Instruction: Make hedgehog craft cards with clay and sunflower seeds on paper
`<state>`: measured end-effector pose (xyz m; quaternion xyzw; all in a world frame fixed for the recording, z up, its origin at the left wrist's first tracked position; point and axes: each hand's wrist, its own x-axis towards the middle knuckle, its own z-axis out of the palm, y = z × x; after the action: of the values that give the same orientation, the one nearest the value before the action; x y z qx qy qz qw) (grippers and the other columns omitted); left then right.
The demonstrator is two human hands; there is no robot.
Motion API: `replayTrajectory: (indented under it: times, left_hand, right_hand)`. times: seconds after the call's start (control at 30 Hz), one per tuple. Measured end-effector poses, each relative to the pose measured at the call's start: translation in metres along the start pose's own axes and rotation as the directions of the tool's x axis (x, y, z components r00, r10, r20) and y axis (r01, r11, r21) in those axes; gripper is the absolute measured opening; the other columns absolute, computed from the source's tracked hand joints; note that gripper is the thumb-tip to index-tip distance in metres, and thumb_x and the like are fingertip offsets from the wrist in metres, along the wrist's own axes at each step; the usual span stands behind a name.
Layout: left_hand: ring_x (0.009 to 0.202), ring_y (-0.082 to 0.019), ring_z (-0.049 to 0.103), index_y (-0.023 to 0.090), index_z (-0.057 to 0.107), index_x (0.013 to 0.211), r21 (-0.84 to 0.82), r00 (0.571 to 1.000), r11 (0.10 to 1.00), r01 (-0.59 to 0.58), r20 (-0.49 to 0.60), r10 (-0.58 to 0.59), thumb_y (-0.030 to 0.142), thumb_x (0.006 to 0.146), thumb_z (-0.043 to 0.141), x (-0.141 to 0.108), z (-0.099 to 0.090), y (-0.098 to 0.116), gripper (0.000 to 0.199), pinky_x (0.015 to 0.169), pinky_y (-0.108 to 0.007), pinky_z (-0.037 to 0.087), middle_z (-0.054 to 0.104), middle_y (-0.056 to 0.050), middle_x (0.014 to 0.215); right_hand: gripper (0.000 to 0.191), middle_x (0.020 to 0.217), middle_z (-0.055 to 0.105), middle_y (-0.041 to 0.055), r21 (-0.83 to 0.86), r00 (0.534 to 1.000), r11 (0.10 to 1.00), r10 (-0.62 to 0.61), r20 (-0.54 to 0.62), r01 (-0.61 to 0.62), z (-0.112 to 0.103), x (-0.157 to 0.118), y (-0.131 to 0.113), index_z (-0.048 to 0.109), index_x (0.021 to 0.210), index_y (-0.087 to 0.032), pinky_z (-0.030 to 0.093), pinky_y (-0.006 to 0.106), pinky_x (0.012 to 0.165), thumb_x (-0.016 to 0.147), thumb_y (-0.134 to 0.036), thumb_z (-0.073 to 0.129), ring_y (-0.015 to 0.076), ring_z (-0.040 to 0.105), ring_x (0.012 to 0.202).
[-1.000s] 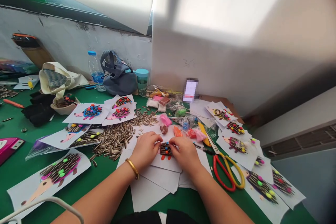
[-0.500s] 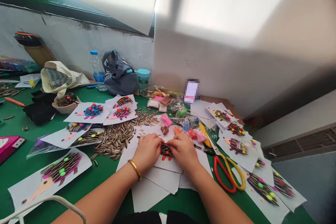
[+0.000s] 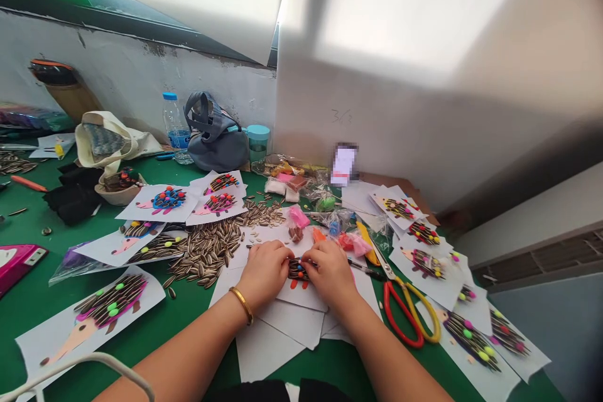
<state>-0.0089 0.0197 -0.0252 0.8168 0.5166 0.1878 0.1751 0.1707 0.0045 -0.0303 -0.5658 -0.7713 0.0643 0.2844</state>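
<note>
A small hedgehog picture [image 3: 298, 274] of sunflower seeds and clay, with orange feet and blue and orange dots, lies on white paper [image 3: 294, 321] in front of me. My left hand [image 3: 267, 269], with a gold bangle on its wrist, has its fingers closed at the picture's left edge. Over the right side of it, my right hand [image 3: 332, 271] has thumb and fingertips drawn together. Both hands touch the picture and partly cover it. Whatever their fingertips pinch is hidden or too small to make out.
Left of the hands is a heap of sunflower seeds [image 3: 207, 251]. Scissors [image 3: 405, 311] and a black pen [image 3: 367, 269] lie to the right. Finished hedgehog cards [image 3: 108, 308] flank both sides. Clay lumps [image 3: 298, 217], a phone [image 3: 343, 164] and a water bottle [image 3: 176, 129] stand or lie behind.
The view has shifted very slightly. Both hands stay at the hedgehog picture, with hardly any visible finger movement.
</note>
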Motion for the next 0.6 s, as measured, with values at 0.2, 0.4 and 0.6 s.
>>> replayTrajectory:
  times: [0.2,0.4,0.6]
  left_hand:
    - [0.099,-0.024,0.059,0.025,0.071,0.093,0.018,1.0,1.0,-0.005,0.005,0.005,0.017,0.089,0.047,0.0,-0.002,0.0,0.026,0.089,-0.039,0.036,0.068,-0.005,0.096]
    - [0.099,-0.023,0.059,0.024,0.071,0.094,0.014,1.0,1.0,0.008,0.018,-0.008,0.017,0.089,0.047,0.0,-0.002,-0.001,0.025,0.09,-0.039,0.036,0.068,-0.006,0.097]
    - [0.099,-0.022,0.06,0.024,0.071,0.093,0.03,1.0,0.999,0.013,0.016,-0.014,0.017,0.089,0.05,0.0,-0.001,-0.001,0.023,0.088,-0.037,0.036,0.068,-0.003,0.096]
  right_hand:
    - [0.019,0.084,0.065,0.0035,0.021,0.999,0.999,-0.042,-0.003,0.042,-0.008,-0.006,0.0,0.077,0.087,-0.024,0.041,0.036,0.079,0.082,-0.012,0.063,0.0211,0.057,0.086]
    - [0.03,0.104,0.066,0.0055,0.018,0.997,0.997,-0.071,-0.001,0.071,-0.011,-0.02,0.001,0.076,0.1,-0.028,0.042,0.04,0.089,0.082,-0.014,0.058,0.0241,0.056,0.1]
    - [0.032,0.114,0.066,0.0052,-0.008,0.998,0.999,-0.043,0.054,0.044,-0.008,-0.022,-0.002,0.076,0.102,-0.028,0.041,0.042,0.094,0.082,-0.015,0.056,0.0253,0.055,0.107]
